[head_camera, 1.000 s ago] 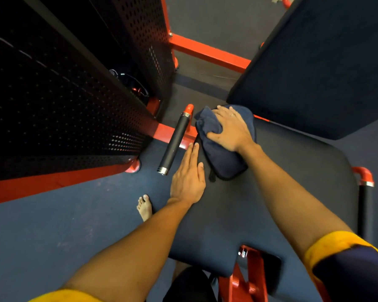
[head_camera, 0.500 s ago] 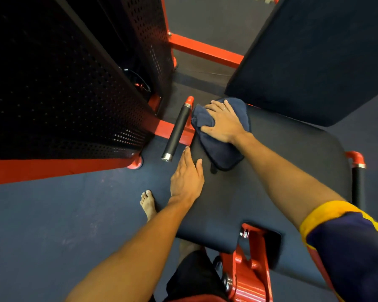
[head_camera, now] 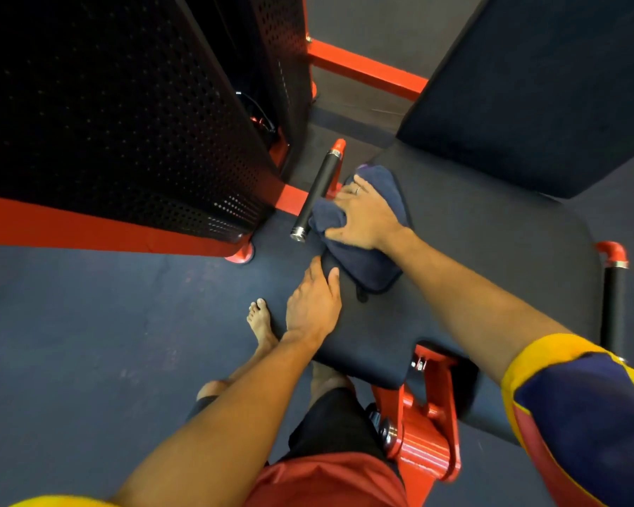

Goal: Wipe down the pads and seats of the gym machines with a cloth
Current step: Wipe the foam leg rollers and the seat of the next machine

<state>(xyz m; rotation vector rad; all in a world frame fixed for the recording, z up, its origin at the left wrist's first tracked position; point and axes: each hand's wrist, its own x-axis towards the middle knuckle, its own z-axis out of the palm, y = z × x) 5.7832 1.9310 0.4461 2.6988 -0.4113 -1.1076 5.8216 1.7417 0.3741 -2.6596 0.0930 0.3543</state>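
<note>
1. Change, right hand (head_camera: pixel 368 217): against the view a second ago, hand and cloth (head_camera: pixel 374 265) lie lower along the black side handle (head_camera: pixel 317 190). They are now level with its steel-capped lower end rather than its red tip. Judgement: the wipe is travelling down the left edge of the seat (head_camera: pixel 473 250). That strip looks covered. The wide middle and right of the seat are likely still to do.
2. Change, left hand (head_camera: pixel 310 309): it remains on the seat's left rim, just below the cloth. Judgement: it braces rather than wipes.
3. Right fingers (head_camera: pixel 348 193): spread and lying nearly flat on top of the cloth, pointing toward the upper left of the frame. The thumb is splayed toward the lower left, and a fold of cloth bunches between it and the forefinger. They press down and do not pinch. One finger wears a ring (head_camera: pixel 357 190).
4. Left fingers (head_camera: pixel 313 268): held together and fairly straight, tips at the seat's edge just short of the cloth. The thumb lies on the seat top. They hold nothing.
5. Cloth: dark blue, folded thick, centre frame, flat on the seat's left side and touching the handle's lower end.
6. Seat: black padded, centre to right of frame, on a red bracket (head_camera: pixel 421 440) at the bottom.
7. Back pad (head_camera: pixel 546 86): dark, upper right, no hand on it.
8. Second handle (head_camera: pixel 613 309): right edge of frame, beside the seat.
9. Perforated black shroud (head_camera: pixel 125 122): upper left, red-framed.
10. Bare foot (head_camera: pixel 258 320): on the dark floor (head_camera: pixel 88 342), left of the seat.
</note>
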